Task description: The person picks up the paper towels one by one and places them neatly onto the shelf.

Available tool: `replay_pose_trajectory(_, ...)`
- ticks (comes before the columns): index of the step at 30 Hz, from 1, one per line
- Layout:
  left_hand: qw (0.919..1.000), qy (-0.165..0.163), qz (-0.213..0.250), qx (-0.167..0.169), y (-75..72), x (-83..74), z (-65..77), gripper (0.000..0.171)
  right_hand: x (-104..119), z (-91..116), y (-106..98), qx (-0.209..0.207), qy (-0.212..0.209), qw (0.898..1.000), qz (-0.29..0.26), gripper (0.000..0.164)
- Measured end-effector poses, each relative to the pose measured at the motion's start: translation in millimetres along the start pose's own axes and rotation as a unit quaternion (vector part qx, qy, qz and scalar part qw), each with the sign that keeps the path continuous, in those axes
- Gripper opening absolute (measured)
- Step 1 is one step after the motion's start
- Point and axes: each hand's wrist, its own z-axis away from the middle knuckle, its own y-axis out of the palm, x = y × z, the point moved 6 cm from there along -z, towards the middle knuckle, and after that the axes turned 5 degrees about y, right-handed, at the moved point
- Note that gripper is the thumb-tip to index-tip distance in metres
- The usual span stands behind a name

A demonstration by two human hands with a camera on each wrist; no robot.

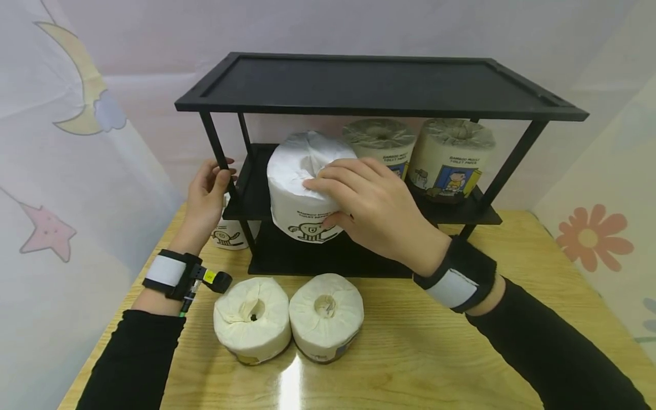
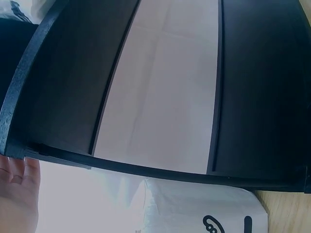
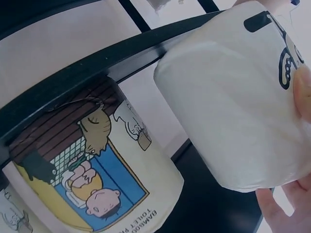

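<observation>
My right hand grips a white-wrapped toilet paper roll, fingers over its top near the core hole and thumb on its printed front. This roll overlaps the front edge of the middle shelf on a black rack, tilted a little. In the right wrist view, the white roll is beside a cream roll with a cartoon picture. My left hand holds the rack's front left post, thumb in front and fingers behind. Its fingers show past the shelf edge in the left wrist view.
Two cream rolls, one behind my right hand and another farther right, stand on the middle shelf. Two more rolls, left and right, stand on the wooden table. Another white roll stands left of the rack.
</observation>
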Motion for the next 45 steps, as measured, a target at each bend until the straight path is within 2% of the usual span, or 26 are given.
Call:
replay_pose_trajectory(7,0.9999,-0.008,-0.010,0.002,-0.5,0.1,1.2,0.045,-8,-10,9,0.029,0.036,0.999,-0.003,0.051)
replay_pose_trajectory(12,1.0000,-0.003,-0.003,-0.001,0.2,-0.5,0.5,0.041,-12,-16,14,0.072,0.065,0.995,0.000,0.051)
replay_pose_trajectory(16,1.0000,0.000,-0.001,-0.003,0.8,-1.1,0.1,0.044,-11,-20,17,0.115,0.077,0.990,0.026,0.055)
replay_pose_trajectory(19,1.0000,0.000,-0.002,-0.002,0.9,-1.2,-0.3,0.048,-9,-23,19,0.129,0.076,0.987,0.055,0.056)
replay_pose_trajectory(27,1.0000,-0.008,-0.003,0.000,0.0,-1.8,0.4,0.048,-9,-29,20,0.104,0.092,0.983,0.118,0.057)
replay_pose_trajectory(32,1.0000,-0.008,-0.001,-0.001,0.8,-1.1,0.9,0.045,-10,-31,26,0.092,0.097,0.982,0.133,0.056)
replay_pose_trajectory(39,1.0000,-0.006,-0.003,-0.002,1.0,0.2,1.2,0.044,-13,-32,35,0.100,0.117,0.978,0.143,0.058)
replay_pose_trajectory(45,1.0000,-0.003,0.004,-0.002,0.3,1.7,0.7,0.043,-14,-32,41,0.092,0.122,0.979,0.135,0.051)
